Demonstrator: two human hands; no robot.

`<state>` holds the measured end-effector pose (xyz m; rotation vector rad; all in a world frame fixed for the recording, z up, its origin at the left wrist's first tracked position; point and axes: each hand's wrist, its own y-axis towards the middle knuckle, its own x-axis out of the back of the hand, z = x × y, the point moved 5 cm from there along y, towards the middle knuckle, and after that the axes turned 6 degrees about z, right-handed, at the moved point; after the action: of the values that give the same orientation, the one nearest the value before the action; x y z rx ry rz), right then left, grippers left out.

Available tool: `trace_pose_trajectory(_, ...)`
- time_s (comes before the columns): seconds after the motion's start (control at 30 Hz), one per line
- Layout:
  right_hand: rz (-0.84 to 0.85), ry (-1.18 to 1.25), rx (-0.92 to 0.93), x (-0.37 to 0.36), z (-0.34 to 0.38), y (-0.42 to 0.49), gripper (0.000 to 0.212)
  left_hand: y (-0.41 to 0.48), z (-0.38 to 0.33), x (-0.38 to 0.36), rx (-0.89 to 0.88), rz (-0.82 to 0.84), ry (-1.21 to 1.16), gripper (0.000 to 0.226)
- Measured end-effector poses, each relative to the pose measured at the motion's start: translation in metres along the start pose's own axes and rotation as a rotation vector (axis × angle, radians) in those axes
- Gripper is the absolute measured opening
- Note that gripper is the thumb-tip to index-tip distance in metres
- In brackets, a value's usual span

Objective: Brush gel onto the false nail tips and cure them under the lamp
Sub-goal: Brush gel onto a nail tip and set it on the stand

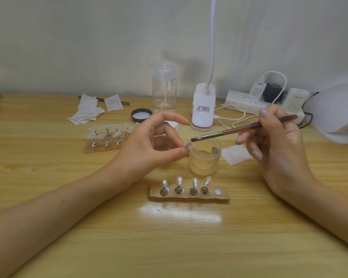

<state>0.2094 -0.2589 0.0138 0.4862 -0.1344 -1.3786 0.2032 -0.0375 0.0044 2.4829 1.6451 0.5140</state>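
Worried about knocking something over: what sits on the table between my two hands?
In the head view, an open glass jar stands between the left hand and right hand, plus a white wipe.

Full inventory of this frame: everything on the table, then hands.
table: one, wood, under everything
near holder: one, tan, front centre, four clear tips
far holder: one, tan, centre left, several clear tips
jar: one, clear, centre
lid: one, black, by bottle
bottle: one, clear, back centre
wipes: several, white, back left; one beside jar
spare brush: one, brown, under wipes
desk lamp: one, white, back centre
power strip: one, white, back right
cure lamp: one, white, right edge
held tip: one, clear, over jar
brush: one, brown, bristles near held tip
left hand: pinches held tip
right hand: holds brush
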Motion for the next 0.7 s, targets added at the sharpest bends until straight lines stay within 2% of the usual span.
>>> trace_pose_trajectory(0.1,0.038,-0.034,-0.008,-0.004,0.000,-0.001,0.024,0.000,0.000,0.000,-0.012,0.000,0.006,0.046)
trace_pose_trajectory(0.3,-0.071,-0.085,-0.016,0.005,-0.001,-0.001,0.025,0.000,0.002,0.002,-0.026,-0.011,0.005,0.044)
trace_pose_trajectory(0.43,0.007,-0.013,-0.006,-0.002,0.000,-0.001,0.024,0.001,0.002,0.001,-0.036,-0.007,0.019,0.044)
trace_pose_trajectory(0.53,0.042,-0.051,-0.012,-0.006,0.000,-0.002,0.024,0.001,0.001,0.001,-0.045,-0.003,0.026,0.045)
trace_pose_trajectory(0.7,-0.077,-0.088,-0.050,0.005,-0.003,-0.002,0.027,0.000,0.000,0.001,-0.057,-0.007,0.006,0.045)
